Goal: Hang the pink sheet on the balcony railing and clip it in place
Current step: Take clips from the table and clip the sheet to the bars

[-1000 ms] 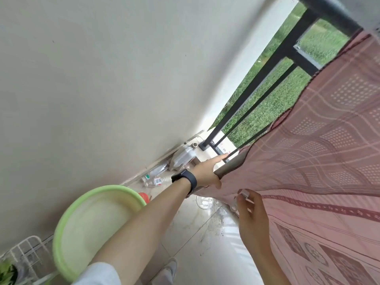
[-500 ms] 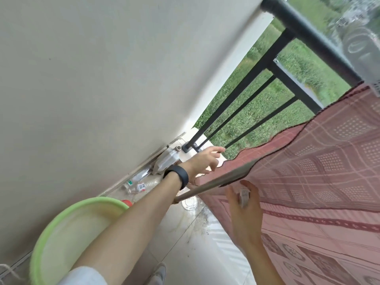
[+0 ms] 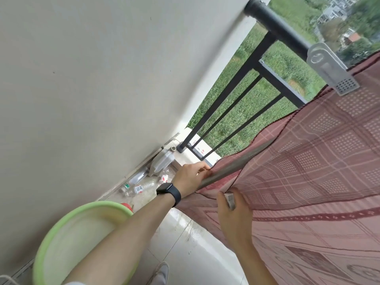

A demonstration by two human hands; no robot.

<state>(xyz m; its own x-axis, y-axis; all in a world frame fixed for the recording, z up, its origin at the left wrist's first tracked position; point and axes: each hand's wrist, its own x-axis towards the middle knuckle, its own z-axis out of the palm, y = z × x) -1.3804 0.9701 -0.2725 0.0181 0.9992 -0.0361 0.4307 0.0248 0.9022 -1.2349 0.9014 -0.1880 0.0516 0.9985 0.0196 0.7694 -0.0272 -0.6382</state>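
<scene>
The pink patterned sheet (image 3: 320,153) hangs over the black balcony railing (image 3: 275,23) and fills the right side of the view. A large grey clip (image 3: 331,68) pins its upper edge to the top rail. My left hand (image 3: 191,177), with a black watch on the wrist, pinches the sheet's lower left edge beside a grey pole (image 3: 232,167) that runs under the cloth. My right hand (image 3: 234,214) holds a small grey clip (image 3: 229,200) against the sheet just below that edge.
A green basin (image 3: 82,233) sits low at the left by my forearm. Plastic bottles (image 3: 139,186) and a jug (image 3: 162,161) lie on the floor in the corner by the grey wall (image 3: 92,89). The wet tiled floor (image 3: 185,239) and my shoe (image 3: 162,272) are below.
My view has tilted upward, bringing the top rail and the large grey clip into sight. My left hand has closed on the sheet's edge by the pole.
</scene>
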